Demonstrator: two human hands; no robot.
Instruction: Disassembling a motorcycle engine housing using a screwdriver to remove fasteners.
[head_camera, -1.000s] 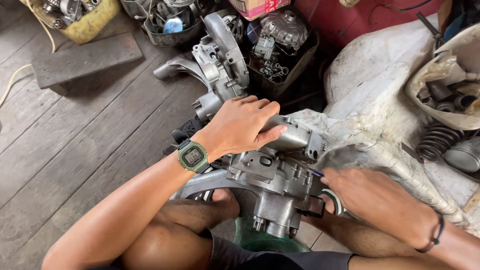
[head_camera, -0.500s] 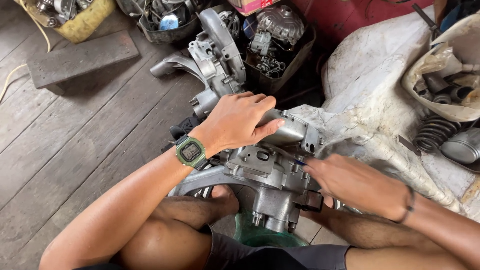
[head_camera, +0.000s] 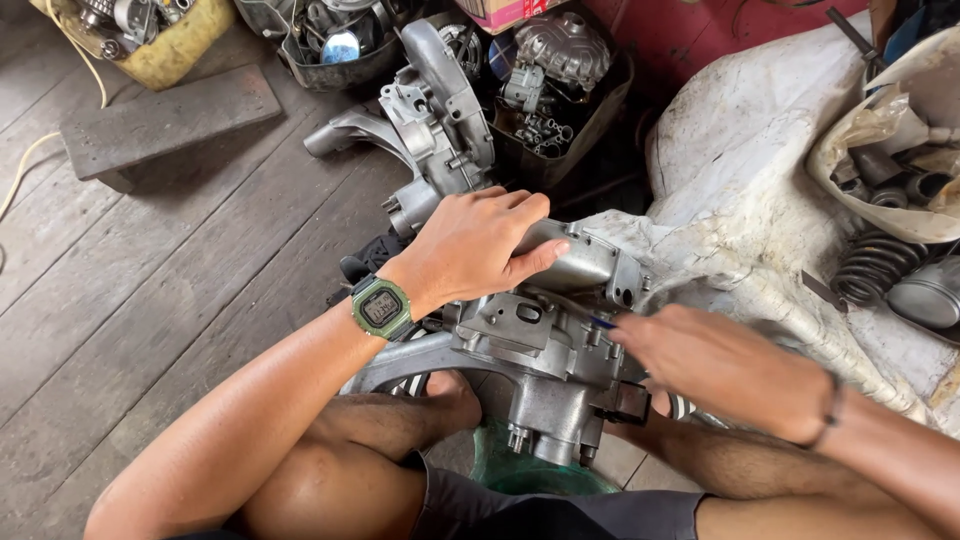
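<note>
1. Two hands work one grey engine casing (head_camera: 545, 345) resting over the person's legs.
2. Left hand (head_camera: 480, 245) presses flat on top, steadying it.
3. Right hand (head_camera: 715, 365) pinches a thin blue-tipped tool (head_camera: 603, 322); best kept square to the seam.

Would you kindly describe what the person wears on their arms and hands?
Both forearms are bare, with no sleeves or gloves. The left hand has a green square digital watch on its wrist. The right hand has a thin dark cord bracelet on its wrist.
</note>
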